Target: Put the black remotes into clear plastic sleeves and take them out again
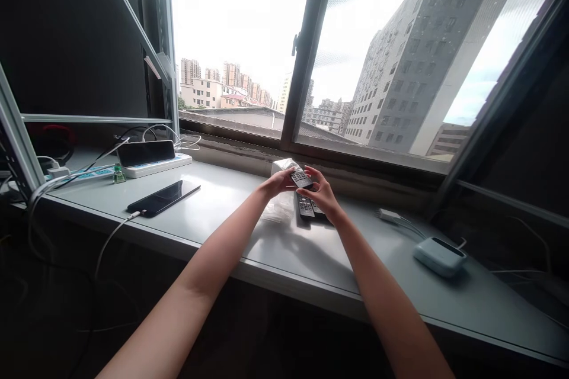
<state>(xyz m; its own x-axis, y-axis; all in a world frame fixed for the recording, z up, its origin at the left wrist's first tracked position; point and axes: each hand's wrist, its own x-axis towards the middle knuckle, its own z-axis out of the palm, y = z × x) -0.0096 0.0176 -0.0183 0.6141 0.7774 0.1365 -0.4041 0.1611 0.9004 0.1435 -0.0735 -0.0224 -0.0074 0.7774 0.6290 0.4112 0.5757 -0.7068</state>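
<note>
Between my two hands, above the desk, a small dark remote control (301,177) with rows of buttons is held at a tilt. My left hand (281,182) grips its left end. Curved around its right side is my right hand (324,192), with thumb and fingers at its edges. Under my hands, more dark remote controls (305,206) lie side by side on the desk, partly hidden by my right hand. Behind my left hand stands a white box (284,163) with clear plastic on it. Crumpled clear plastic bags (278,211) lie below my left wrist.
A dark tablet-like device (164,198) with a charging cable lies on the desk (226,180) at left. Behind it, a phone (146,153) leans on a power strip (160,166) beside a small green bottle (118,174). At right are a charger plug (388,215) and a pale blue device (440,256).
</note>
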